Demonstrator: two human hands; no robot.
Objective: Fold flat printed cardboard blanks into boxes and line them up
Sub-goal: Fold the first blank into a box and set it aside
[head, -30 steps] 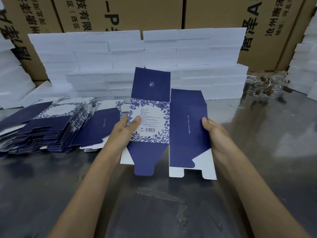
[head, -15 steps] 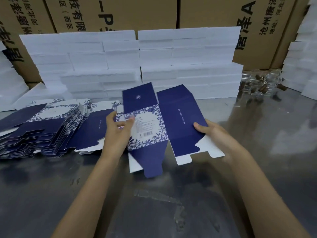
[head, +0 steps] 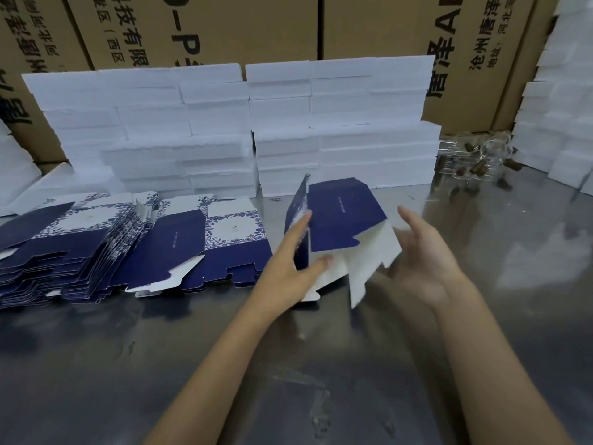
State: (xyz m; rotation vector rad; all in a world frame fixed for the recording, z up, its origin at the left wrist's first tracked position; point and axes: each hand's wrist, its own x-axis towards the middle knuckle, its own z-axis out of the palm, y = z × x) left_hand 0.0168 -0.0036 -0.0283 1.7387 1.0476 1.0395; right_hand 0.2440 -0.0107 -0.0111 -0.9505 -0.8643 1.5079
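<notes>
A navy and white printed cardboard blank [head: 343, 220] is partly folded above the metal table [head: 288, 364], its navy panel up and its white inside flaps [head: 362, 264] hanging toward me. My left hand [head: 292, 268] pinches its left folded edge between thumb and fingers. My right hand [head: 420, 261] is at the blank's right side, fingers spread, touching the white flap; blur hides whether it grips. A fanned stack of flat blanks [head: 80, 245] lies on the left of the table.
Stacks of white foam blocks [head: 250, 130] stand along the back of the table, with more at the far right [head: 558, 107]. Brown shipping cartons [head: 369, 24] rise behind them. Small clear bottles with brown corks [head: 471, 165] lie at the back right.
The blank went from held flat and upright to folded along a crease, and shifted right. My left hand moved to its left edge; my right hand opened beside the white flap.
</notes>
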